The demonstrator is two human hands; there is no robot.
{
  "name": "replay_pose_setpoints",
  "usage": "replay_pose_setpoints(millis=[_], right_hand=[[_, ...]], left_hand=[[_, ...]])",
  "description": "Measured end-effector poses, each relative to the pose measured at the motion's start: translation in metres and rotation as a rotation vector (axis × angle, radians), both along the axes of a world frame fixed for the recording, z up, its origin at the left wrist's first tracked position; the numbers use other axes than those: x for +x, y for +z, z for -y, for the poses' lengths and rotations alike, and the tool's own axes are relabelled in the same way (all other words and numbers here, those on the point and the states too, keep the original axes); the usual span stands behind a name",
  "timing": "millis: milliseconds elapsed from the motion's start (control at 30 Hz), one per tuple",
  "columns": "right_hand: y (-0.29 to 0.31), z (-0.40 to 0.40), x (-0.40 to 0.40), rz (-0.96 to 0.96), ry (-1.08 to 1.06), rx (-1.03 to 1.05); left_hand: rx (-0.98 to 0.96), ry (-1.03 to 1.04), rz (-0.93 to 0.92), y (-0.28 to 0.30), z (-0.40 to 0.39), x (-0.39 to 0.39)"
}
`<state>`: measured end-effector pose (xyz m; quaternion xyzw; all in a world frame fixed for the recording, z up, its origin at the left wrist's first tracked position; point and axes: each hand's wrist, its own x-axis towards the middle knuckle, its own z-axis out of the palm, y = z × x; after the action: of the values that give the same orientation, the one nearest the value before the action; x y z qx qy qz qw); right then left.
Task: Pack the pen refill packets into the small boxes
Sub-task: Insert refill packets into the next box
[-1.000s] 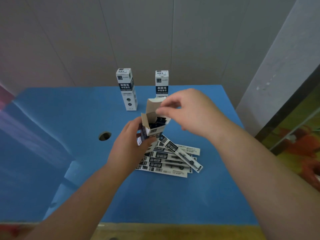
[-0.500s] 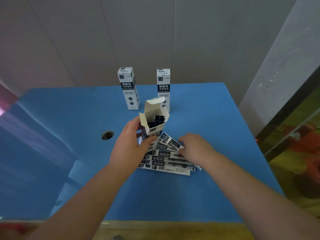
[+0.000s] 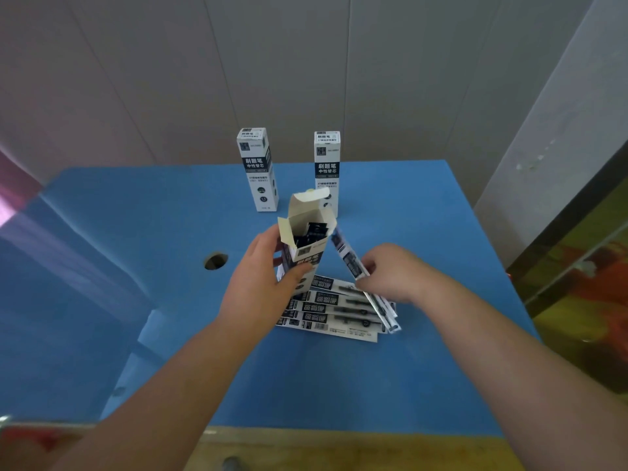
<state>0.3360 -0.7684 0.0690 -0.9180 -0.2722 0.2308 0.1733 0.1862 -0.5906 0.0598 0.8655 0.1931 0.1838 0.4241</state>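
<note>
My left hand (image 3: 258,283) grips a small white and black box (image 3: 306,246), upright, top flaps open, with dark refill packets showing inside. My right hand (image 3: 390,271) pinches one long refill packet (image 3: 348,254), tilted up with its top end close to the box's right side. Below both hands lies a fanned pile of several refill packets (image 3: 334,312) on the blue table (image 3: 390,379). Two shut boxes stand upright farther back: one at the left (image 3: 257,168), one at the right (image 3: 327,164).
A round hole (image 3: 215,260) is cut in the table left of my left hand. A pale wall rises right behind the table's far edge. The table's right edge drops off beside a dark-framed surface (image 3: 577,266). A yellowish front edge (image 3: 339,447) runs below.
My right hand dropped from the box's opening to the pile, pinched one packet and has lifted it up toward the box. My left hand has kept holding the open box.
</note>
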Motion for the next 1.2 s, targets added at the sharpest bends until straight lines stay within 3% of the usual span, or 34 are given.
replay_pose_setpoints(millis=[233,433,633,800,1033,1200], right_hand=[[0.038,0.023,0.0,-0.249,-0.17,0.424],[0.07,0.035,-0.01,-0.279,-0.179,0.762],[0.1,0.02,-0.027,-0.186,-0.179,1.045],[0.11,0.001,-0.027,0.04,-0.193,0.918],[0.102,-0.024,-0.024,0.171,-0.126,0.676],[0.084,-0.031,-0.034,0.143,-0.047,0.569]], left_hand=[[-0.009,-0.009,0.008,0.0,0.001,0.001],[-0.024,-0.006,0.026,-0.003,-0.001,0.002],[0.027,-0.016,0.033,-0.004,0.0,0.004],[0.044,-0.038,0.033,-0.003,0.002,0.004],[0.112,-0.068,0.037,-0.004,0.006,0.002],[0.128,-0.063,0.044,-0.006,0.005,0.004]])
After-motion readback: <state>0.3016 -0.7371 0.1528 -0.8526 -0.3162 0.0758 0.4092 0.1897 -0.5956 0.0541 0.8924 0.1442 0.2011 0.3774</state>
